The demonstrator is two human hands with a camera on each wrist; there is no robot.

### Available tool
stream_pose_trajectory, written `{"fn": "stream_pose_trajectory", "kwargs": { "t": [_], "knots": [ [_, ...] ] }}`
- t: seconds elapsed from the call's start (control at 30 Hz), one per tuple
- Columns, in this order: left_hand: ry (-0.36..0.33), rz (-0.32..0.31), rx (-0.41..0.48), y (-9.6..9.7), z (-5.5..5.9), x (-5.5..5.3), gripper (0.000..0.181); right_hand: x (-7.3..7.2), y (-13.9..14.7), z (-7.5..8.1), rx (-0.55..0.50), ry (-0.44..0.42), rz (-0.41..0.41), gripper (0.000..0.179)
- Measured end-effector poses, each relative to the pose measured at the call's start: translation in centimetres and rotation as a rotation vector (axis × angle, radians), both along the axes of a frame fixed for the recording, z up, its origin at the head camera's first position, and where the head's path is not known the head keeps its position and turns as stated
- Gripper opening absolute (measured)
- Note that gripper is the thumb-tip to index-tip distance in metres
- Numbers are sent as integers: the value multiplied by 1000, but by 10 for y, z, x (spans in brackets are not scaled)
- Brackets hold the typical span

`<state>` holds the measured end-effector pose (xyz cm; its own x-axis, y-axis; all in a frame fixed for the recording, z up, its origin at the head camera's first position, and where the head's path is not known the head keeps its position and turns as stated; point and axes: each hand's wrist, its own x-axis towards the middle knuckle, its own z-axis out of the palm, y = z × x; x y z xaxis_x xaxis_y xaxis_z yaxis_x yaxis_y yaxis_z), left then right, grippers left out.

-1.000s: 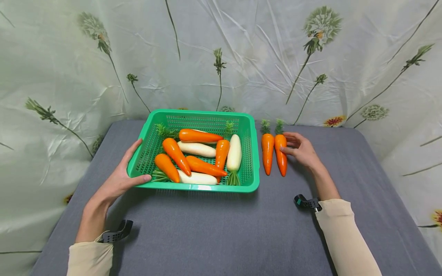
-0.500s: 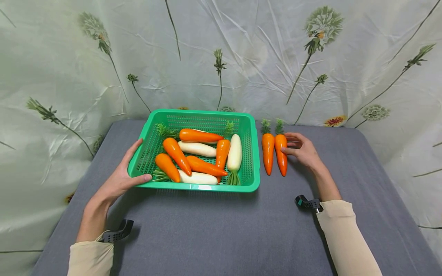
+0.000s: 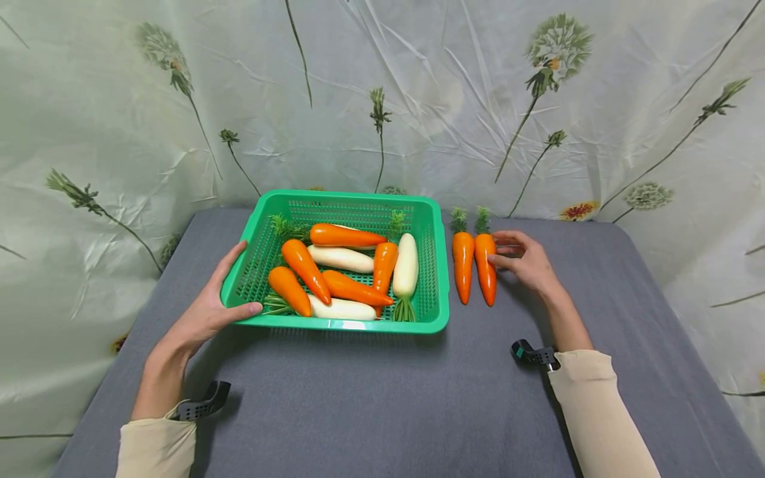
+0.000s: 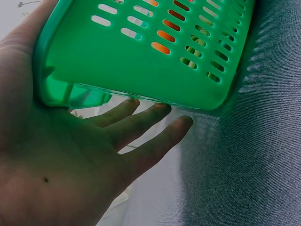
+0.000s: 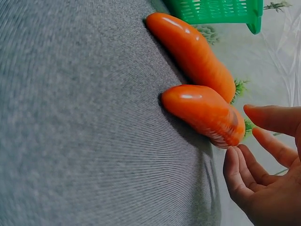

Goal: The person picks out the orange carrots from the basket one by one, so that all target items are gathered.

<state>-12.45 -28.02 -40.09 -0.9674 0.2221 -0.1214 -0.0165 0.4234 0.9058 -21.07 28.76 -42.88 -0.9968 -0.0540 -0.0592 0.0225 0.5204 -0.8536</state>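
A green perforated basket holds several orange carrots and several white radishes. At its near left corner my left hand grips the rim, thumb over the front edge. In the left wrist view the other fingers spread along the basket's outer wall. Right of the basket, two carrots lie side by side, leafy ends away from me. My right hand rests beside the right carrot, fingertips at its side and thumb overlapping its edge. The left carrot is untouched.
The basket and carrots stand on a grey cloth-covered table. A pale curtain with printed dandelions hangs behind the table and along its sides. Dark bands circle both wrists.
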Motion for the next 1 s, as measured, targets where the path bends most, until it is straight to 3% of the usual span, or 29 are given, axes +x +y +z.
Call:
{"fn": "stream_pose_trajectory", "kwargs": {
  "t": [0.5, 1.0],
  "knots": [
    [15, -9, 17, 0, -4, -1, 107, 1, 0, 4, 38, 55, -15, 57],
    [23, -9, 15, -1, -6, 0, 107, 11, -20, 33, 25, 106, 56, 52]
  ]
}}
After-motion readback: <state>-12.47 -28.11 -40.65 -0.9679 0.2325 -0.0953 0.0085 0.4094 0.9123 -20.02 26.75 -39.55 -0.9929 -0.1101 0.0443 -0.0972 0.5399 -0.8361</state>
